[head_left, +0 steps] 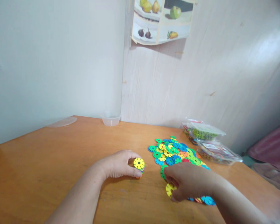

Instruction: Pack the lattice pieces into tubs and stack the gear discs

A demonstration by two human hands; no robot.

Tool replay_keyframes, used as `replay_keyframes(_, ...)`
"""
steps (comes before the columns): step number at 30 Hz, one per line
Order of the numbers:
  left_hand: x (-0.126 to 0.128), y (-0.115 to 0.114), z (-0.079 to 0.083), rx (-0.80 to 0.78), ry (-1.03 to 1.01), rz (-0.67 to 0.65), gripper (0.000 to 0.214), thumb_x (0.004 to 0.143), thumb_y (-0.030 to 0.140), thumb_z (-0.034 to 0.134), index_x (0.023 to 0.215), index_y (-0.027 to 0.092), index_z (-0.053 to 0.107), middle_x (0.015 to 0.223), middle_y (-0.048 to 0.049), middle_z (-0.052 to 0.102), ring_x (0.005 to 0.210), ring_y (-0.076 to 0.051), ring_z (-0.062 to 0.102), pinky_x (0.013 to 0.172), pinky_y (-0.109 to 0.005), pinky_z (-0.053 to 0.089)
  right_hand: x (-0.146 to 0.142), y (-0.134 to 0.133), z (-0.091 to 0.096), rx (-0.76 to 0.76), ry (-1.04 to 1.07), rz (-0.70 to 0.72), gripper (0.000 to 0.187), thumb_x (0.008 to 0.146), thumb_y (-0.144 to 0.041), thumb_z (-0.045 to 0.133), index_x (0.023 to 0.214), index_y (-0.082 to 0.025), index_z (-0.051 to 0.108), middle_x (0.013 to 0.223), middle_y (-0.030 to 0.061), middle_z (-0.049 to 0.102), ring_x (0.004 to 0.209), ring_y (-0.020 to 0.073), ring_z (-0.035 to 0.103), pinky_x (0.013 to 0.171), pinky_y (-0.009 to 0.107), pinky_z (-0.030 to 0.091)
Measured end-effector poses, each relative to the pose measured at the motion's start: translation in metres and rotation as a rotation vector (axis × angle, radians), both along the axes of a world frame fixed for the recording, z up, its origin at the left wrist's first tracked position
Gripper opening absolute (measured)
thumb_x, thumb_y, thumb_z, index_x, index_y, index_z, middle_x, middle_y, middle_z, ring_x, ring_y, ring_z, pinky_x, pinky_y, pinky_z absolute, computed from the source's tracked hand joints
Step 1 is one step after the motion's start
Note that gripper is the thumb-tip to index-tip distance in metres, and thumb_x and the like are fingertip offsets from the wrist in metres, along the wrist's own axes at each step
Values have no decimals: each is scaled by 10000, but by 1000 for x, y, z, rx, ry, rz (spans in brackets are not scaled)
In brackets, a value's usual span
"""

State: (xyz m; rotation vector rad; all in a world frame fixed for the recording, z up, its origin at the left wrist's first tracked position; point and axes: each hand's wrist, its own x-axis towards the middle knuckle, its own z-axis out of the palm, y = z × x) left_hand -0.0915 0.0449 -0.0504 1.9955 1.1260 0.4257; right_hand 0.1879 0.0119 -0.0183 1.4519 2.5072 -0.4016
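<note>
My left hand (121, 165) rests on the table, thumb and fingers curled around a short stack of notched plastic discs (139, 163). A yellow disc tops the stack, with other colours showing beneath it. To the right, my right hand (189, 180) reaches down at the near side of a loose spread of discs (170, 152) in green, blue, yellow, orange and red. Its fingers are bent, and a yellow notched disc (169, 189) shows at its thumb and fingertips. A green disc (163, 171) lies by the index finger. The palm hides part of the spread.
Clear plastic boxes with small coloured pieces (217, 152) stand at the table's right edge. Against the wall at the back are a translucent tub (110, 120) and a clear lid (63, 121). A fruit poster (162, 18) hangs above the wooden table (49, 168).
</note>
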Motion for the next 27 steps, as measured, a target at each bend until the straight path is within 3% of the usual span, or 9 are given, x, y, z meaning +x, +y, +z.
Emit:
replay_keyframes(7,1,-2,2,-10,-19,-27,326,651,418,757,889,198,714,846,8,689,788,-174,586,652,-227,405,2,10,-12,-77,197,-55,174,678,-292,689,799,-221,586,738,-47,609,649,118,510,520,224,276)
replay_keyframes(10,1,0,1,-13,-37,-43,305,655,428,752,840,191,699,806,14,668,760,-164,572,637,-222,394,-5,18,-17,-206,451,-122,105,742,-265,642,779,-197,571,687,-47,588,616,97,518,525,206,331)
replay_keyframes(15,0,3,-4,-24,-28,-20,370,641,450,767,900,193,706,823,11,668,752,-167,564,621,-221,380,-38,26,-24,-367,1003,-373,215,798,-389,634,805,-193,546,575,-36,594,476,90,501,439,197,337)
replay_keyframes(18,0,3,-6,-60,-41,-19,393,643,447,767,930,188,695,796,22,641,711,-151,539,604,-218,370,-58,27,-29,-428,1206,-456,246,777,-399,663,807,-178,559,573,-13,635,452,84,513,441,190,362)
replay_keyframes(21,0,2,-5,-73,-49,-13,365,640,439,765,884,185,668,751,40,592,667,-132,502,568,-214,346,-72,28,-34,-431,1294,-491,238,749,-372,684,774,-171,560,541,-13,625,439,79,509,427,179,346)
replay_keyframes(27,0,2,-4,-35,-16,-19,311,641,414,761,813,187,637,725,50,565,655,-124,484,551,-214,326,-82,30,-43,-307,1286,-563,255,723,-378,699,729,-187,531,486,-81,497,395,48,374,390,181,208)
